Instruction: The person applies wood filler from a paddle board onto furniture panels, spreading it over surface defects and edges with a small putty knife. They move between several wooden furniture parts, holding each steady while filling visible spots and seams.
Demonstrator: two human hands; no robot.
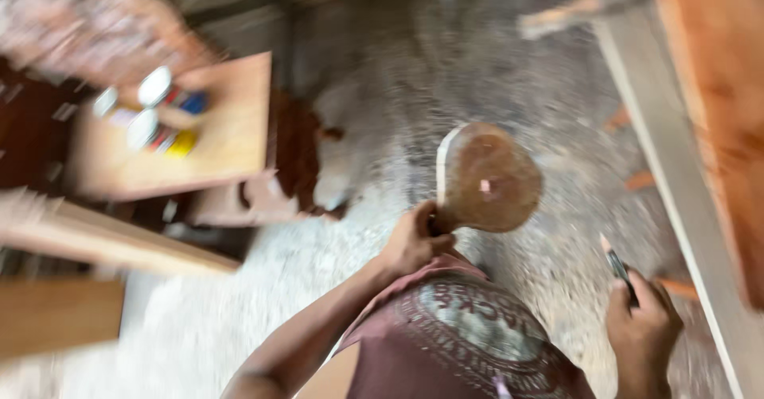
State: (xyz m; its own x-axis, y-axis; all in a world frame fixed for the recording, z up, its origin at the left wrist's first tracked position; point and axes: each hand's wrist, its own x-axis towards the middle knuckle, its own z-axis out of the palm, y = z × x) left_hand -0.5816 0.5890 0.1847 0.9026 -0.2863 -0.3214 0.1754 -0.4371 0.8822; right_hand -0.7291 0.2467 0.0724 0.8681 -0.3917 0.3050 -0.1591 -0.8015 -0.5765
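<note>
My left hand (414, 241) grips the lower edge of a rounded brown wooden piece (487, 178) and holds it upright above my knee, its pale rim facing left. My right hand (641, 329) is closed around a thin dark tool (616, 260) with a pale tip that points up. The tool sits to the right of the wooden piece and does not touch it. The whole view is blurred by motion.
A low wooden board (231, 140) at the left carries several small tins and lids (153, 119). Planks (103, 236) lie at the lower left. A long pale beam and reddish timber (700, 128) run down the right side. The floor (446, 73) is speckled and dusty.
</note>
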